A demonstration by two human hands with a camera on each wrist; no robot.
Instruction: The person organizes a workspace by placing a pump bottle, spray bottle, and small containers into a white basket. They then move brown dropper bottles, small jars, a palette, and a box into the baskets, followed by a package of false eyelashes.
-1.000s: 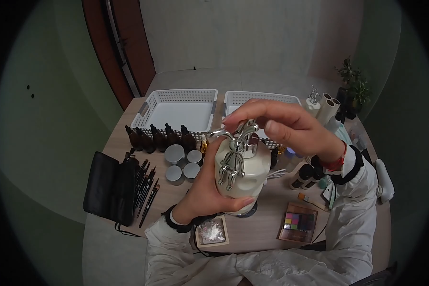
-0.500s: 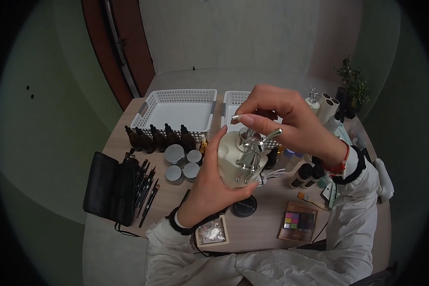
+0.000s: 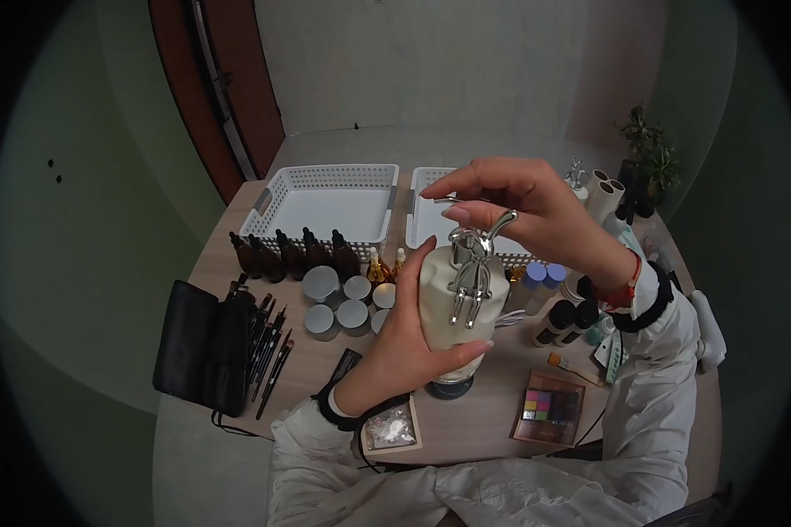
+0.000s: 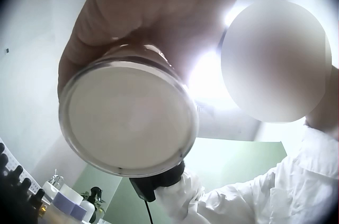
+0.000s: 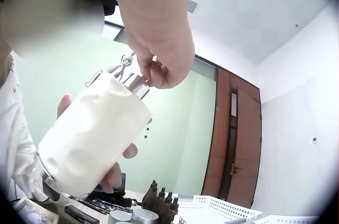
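My left hand (image 3: pixel 404 351) grips a cream-coloured bottle (image 3: pixel 448 329) round its side, fingers behind and thumb across the front. The bottle is held above the table; its round pale base (image 4: pixel 130 118) fills much of the left wrist view. A silver rabbit-like figure (image 3: pixel 473 277) with long ears is at its top front. My right hand (image 3: pixel 545 206) is over the top, thumb and fingers curled round the silver pump head (image 3: pixel 451 200). In the right wrist view the bottle (image 5: pixel 95 134) is tilted, with the right fingers (image 5: pixel 161 73) at its metal neck.
Two white baskets (image 3: pixel 334 213) (image 3: pixel 422 186) stand at the back. Dark dropper bottles (image 3: pixel 316 255), grey-lidded jars (image 3: pixel 321 285) and brushes beside a black case (image 3: pixel 189 338) are on the left. A palette (image 3: pixel 549 411), brush, black-capped bottles (image 3: pixel 555 322) and blue-lidded jars (image 3: pixel 534 274) are on the right.
The bottle has shifted and turned in the left hand, its silver figure now further right than a second ago. The right index finger is straighter than half a second ago.
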